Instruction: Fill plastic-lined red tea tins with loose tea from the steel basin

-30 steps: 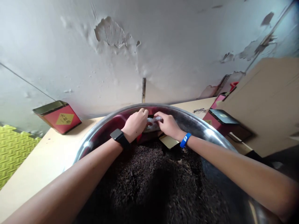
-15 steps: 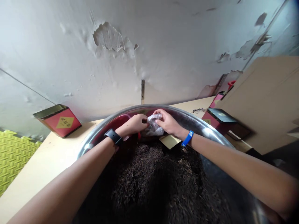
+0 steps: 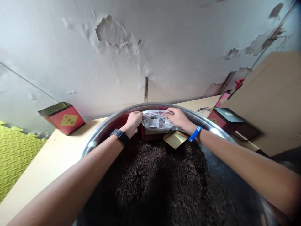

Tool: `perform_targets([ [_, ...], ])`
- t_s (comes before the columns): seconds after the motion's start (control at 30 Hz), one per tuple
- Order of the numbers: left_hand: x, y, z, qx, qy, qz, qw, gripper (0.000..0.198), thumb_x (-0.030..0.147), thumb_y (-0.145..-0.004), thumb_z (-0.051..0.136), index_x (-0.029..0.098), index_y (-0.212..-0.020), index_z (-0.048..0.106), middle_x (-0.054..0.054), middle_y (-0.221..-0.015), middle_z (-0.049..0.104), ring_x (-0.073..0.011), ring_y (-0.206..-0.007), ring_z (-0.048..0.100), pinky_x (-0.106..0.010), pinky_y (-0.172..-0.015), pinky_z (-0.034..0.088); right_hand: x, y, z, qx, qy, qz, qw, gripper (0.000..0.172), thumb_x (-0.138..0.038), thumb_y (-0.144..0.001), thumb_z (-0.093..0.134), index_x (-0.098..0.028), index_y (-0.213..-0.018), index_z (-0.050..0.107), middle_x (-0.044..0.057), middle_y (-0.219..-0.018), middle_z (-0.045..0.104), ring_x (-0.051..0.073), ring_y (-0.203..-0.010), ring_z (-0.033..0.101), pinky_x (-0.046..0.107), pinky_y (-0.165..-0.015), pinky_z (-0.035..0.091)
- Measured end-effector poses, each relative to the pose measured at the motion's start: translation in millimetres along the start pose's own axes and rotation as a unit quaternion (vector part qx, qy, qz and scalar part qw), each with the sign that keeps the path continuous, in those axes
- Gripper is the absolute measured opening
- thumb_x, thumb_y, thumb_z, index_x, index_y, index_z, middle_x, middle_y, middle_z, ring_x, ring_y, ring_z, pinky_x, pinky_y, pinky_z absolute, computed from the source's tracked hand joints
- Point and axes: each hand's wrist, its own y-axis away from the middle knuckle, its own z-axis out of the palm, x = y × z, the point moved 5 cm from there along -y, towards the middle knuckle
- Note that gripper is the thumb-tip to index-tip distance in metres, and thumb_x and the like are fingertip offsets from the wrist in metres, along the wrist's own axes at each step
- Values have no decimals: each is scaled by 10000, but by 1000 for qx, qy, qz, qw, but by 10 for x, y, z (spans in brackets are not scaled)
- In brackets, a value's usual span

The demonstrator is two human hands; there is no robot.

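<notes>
A clear plastic bag [image 3: 156,122] lines a red tin [image 3: 154,137] that stands at the far side of a big metal basin [image 3: 94,138]. The bag's mouth is spread wide. My left hand [image 3: 134,121] is closed on the bag's left edge, its fingertips partly hidden. My right hand [image 3: 177,117] pinches the right edge between thumb and fingers. Just below my right hand lies a gold-coloured lid [image 3: 176,139], resting on dark loose tea leaves [image 3: 150,169] heaped in the basin.
A red tin with a yellow diamond label [image 3: 68,119] stands on the table [image 3: 39,166] at left. Dark red tins [image 3: 225,121] and a pair of glasses [image 3: 203,109] are at right, near a large cardboard sheet [image 3: 275,103]. Behind is a peeling wall [image 3: 176,56].
The bag, bunched up between my hands before, is now spread open over the tin. My hands have moved apart, left and right, and the view has shifted slightly.
</notes>
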Motion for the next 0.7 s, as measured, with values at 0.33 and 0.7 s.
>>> perform_targets([
  [0.33, -241, -11, -33, 123, -27, -64, 990, 191, 278, -717, 511, 130, -600, 538, -58, -616, 557, -157, -548, 504, -244, -470, 356, 304, 278, 386, 19, -192, 254, 948, 123, -240, -769, 500, -162, -798, 590, -2, -557, 525, 109, -452, 466, 220, -405, 356],
  [0.7, -450, 8, 116, -27, 118, -160, 980, 136, 224, -731, 543, 117, -683, 611, -55, -526, 587, -155, -473, 554, -255, -493, 465, 404, 277, 529, -28, -304, 344, 888, 110, -179, -748, 518, -131, -826, 579, -38, -453, 466, 65, -348, 375, 217, -397, 400],
])
